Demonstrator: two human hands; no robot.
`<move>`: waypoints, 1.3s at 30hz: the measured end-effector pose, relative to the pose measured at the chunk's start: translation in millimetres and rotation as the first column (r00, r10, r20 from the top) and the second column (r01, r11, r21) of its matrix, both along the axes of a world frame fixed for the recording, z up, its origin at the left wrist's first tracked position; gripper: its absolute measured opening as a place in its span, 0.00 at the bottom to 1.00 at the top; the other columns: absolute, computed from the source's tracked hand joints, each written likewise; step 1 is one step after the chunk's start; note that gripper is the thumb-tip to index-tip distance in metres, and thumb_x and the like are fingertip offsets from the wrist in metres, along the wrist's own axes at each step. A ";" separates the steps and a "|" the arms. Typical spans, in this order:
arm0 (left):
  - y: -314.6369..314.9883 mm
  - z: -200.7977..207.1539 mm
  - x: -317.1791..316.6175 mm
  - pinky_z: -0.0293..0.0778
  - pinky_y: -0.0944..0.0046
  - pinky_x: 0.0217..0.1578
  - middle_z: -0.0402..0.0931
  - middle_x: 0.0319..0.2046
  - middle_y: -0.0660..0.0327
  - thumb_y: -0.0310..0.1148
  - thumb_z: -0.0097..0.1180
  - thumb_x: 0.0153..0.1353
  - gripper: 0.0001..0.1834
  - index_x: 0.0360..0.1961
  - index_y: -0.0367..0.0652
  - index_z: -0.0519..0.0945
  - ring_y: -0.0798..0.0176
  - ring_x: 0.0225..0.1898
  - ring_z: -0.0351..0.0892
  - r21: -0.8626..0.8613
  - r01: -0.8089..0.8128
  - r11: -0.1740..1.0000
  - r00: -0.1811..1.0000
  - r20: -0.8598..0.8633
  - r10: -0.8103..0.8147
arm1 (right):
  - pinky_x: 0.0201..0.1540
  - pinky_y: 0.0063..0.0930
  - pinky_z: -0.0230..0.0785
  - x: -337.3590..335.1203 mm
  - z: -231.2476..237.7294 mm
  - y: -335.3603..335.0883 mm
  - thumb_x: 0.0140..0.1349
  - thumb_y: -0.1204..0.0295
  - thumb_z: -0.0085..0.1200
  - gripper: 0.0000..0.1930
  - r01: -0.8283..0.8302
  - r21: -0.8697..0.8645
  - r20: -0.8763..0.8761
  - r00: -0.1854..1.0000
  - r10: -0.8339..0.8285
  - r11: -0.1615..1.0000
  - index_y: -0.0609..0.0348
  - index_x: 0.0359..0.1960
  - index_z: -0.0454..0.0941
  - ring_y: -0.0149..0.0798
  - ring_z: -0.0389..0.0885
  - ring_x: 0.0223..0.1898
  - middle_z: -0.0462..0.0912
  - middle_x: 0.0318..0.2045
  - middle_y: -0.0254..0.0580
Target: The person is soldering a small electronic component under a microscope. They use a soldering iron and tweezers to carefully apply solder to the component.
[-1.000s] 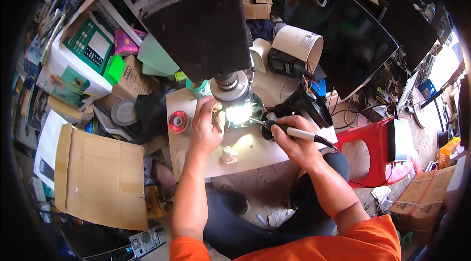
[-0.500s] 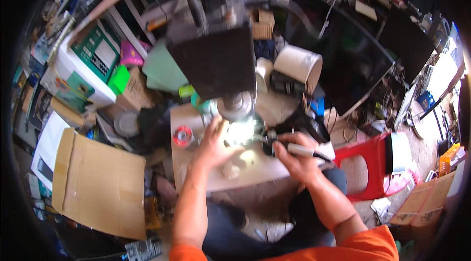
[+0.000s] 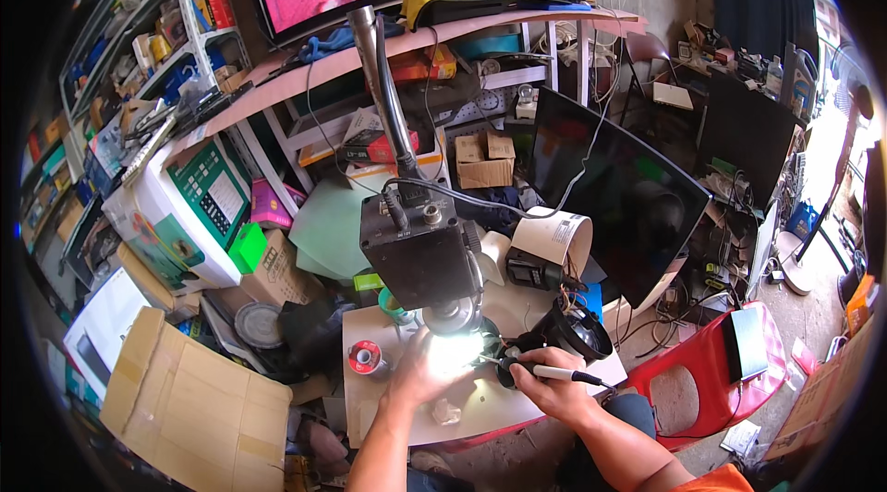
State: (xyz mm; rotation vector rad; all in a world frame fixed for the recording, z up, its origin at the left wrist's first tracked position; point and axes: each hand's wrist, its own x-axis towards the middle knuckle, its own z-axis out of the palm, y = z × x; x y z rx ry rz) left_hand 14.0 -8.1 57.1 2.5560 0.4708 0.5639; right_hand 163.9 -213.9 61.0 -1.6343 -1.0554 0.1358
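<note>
My right hand [image 3: 545, 388] grips a soldering iron [image 3: 559, 373] with a white handle and a black cable, its metal tip pointing left into the light. A small dark round part [image 3: 505, 368] lies against its fingertips. My left hand [image 3: 419, 372] reaches to the left side of the lit spot. Glare washes out its fingers and whatever lies there. Right above both hands hangs the black box-shaped head [image 3: 416, 256] of a lit microscope on a metal arm. A red-rimmed solder spool [image 3: 365, 357] sits left of my left hand, and a crumpled white tissue [image 3: 446, 413] lies nearer me.
The small pale worktable [image 3: 358, 406] also holds a black round housing [image 3: 580, 330] and a white cylinder [image 3: 552, 238] behind my right hand. A red plastic stool [image 3: 682, 400] stands at right, a cardboard sheet [image 3: 199, 395] at left. Large dark screens [image 3: 614, 182] lean behind.
The view has tilted up, so the microscope and table appear lower and a wall screen shows. Both hands stay at the lit spot, the right one still holding the soldering iron.
</note>
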 end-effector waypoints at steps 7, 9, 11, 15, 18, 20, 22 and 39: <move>-1.4 5.8 3.1 0.72 0.47 0.61 0.76 0.59 0.48 0.42 0.80 0.44 0.48 0.66 0.44 0.71 0.40 0.60 0.74 -0.027 0.031 0.999 0.999 0.027 -0.030 | 0.38 0.37 0.81 -0.2 -0.7 1.0 0.58 0.66 0.71 0.13 -0.018 0.047 0.042 0.999 0.016 0.999 0.63 0.36 0.86 0.48 0.89 0.33 0.88 0.30 0.49; -0.3 2.4 1.0 0.72 0.48 0.61 0.76 0.59 0.48 0.41 0.80 0.44 0.48 0.66 0.44 0.71 0.40 0.60 0.74 -0.010 0.022 1.000 0.999 0.032 -0.022 | 0.38 0.37 0.81 -0.7 -0.8 0.4 0.58 0.66 0.71 0.13 -0.016 0.038 0.043 0.999 0.015 0.999 0.62 0.36 0.86 0.48 0.89 0.33 0.88 0.31 0.49; 1.5 0.2 1.2 0.72 0.48 0.61 0.76 0.59 0.48 0.41 0.80 0.44 0.47 0.66 0.44 0.71 0.40 0.60 0.74 -0.005 0.030 1.000 0.999 0.039 -0.030 | 0.38 0.37 0.81 -1.1 -0.9 -0.1 0.58 0.66 0.71 0.13 -0.016 0.046 0.051 0.999 0.014 0.999 0.62 0.36 0.86 0.48 0.89 0.33 0.88 0.31 0.49; -2.1 1.7 0.9 0.73 0.48 0.60 0.76 0.58 0.47 0.41 0.80 0.44 0.47 0.65 0.43 0.72 0.40 0.59 0.75 -0.016 0.003 1.000 0.999 0.043 -0.002 | 0.38 0.37 0.81 -1.4 0.7 0.5 0.58 0.65 0.71 0.13 -0.020 0.056 0.059 0.998 0.017 0.998 0.62 0.36 0.86 0.48 0.88 0.33 0.88 0.31 0.49; -4.5 2.3 -0.5 0.74 0.47 0.59 0.76 0.56 0.46 0.43 0.81 0.43 0.48 0.65 0.42 0.71 0.39 0.59 0.74 -0.009 -0.026 1.000 1.000 0.002 0.026 | 0.38 0.37 0.81 -0.2 -2.0 0.0 0.58 0.65 0.71 0.13 -0.011 0.037 0.053 0.999 0.010 0.999 0.62 0.37 0.86 0.49 0.88 0.33 0.88 0.31 0.49; -5.8 1.7 -1.6 0.74 0.48 0.59 0.76 0.56 0.46 0.40 0.82 0.42 0.48 0.64 0.39 0.71 0.39 0.58 0.75 0.005 -0.043 0.999 0.999 0.017 0.043 | 0.38 0.37 0.81 0.2 -2.9 0.1 0.58 0.65 0.71 0.13 -0.008 0.031 0.047 0.999 0.006 1.000 0.62 0.37 0.86 0.49 0.88 0.33 0.88 0.31 0.49; -9.4 0.7 -4.0 0.74 0.50 0.59 0.75 0.55 0.45 0.35 0.82 0.41 0.45 0.61 0.36 0.73 0.42 0.58 0.75 0.022 -0.074 0.997 0.994 0.086 0.072 | 0.38 0.37 0.81 -0.1 -2.1 -0.2 0.58 0.65 0.71 0.13 -0.008 0.029 0.039 0.999 0.007 1.000 0.62 0.37 0.86 0.49 0.88 0.32 0.88 0.31 0.49; 14.0 -2.7 -32.9 0.78 0.56 0.52 0.84 0.48 0.50 0.20 0.53 0.67 0.11 0.49 0.33 0.81 0.48 0.48 0.85 -0.113 -0.234 0.966 0.830 0.494 0.259 | 0.36 0.42 0.77 3.4 -4.4 6.0 0.59 0.65 0.70 0.13 -0.008 0.053 0.062 0.998 0.005 0.999 0.62 0.38 0.85 0.53 0.85 0.31 0.85 0.29 0.52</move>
